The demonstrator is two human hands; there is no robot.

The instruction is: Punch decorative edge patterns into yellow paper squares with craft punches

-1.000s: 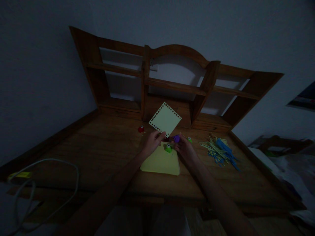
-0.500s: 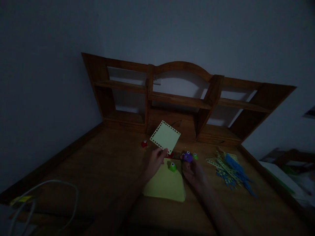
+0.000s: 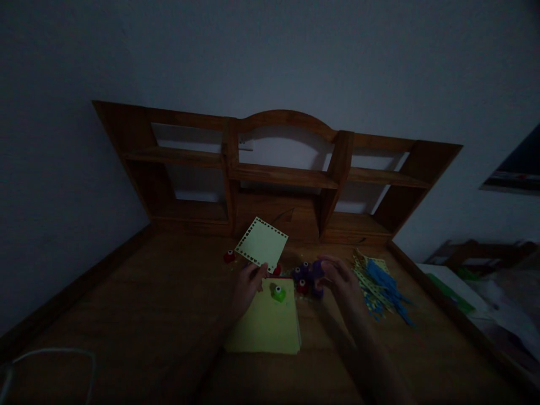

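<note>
Pinched at its lower corner by my left hand is a pale yellow sheet of paper, with small punched holes along two or more of its edges. My right hand has its fingers closed on a purple craft punch, in dim light. Several more purple punches and a red punch stand just left of it. A green punch rests on the stack of yellow paper between my hands. Another red punch stands left of the held sheet.
A heap of cut yellow strips and blue paper scraps lies on the right of the wooden desk. Along the back stands a wooden shelf unit. A white cable loops at the lower left.
My right hand has moved rightward, away from the sheet, with a purple punch. More punches now show beside it. My left hand still holds the punched sheet. The camera view has shifted.
</note>
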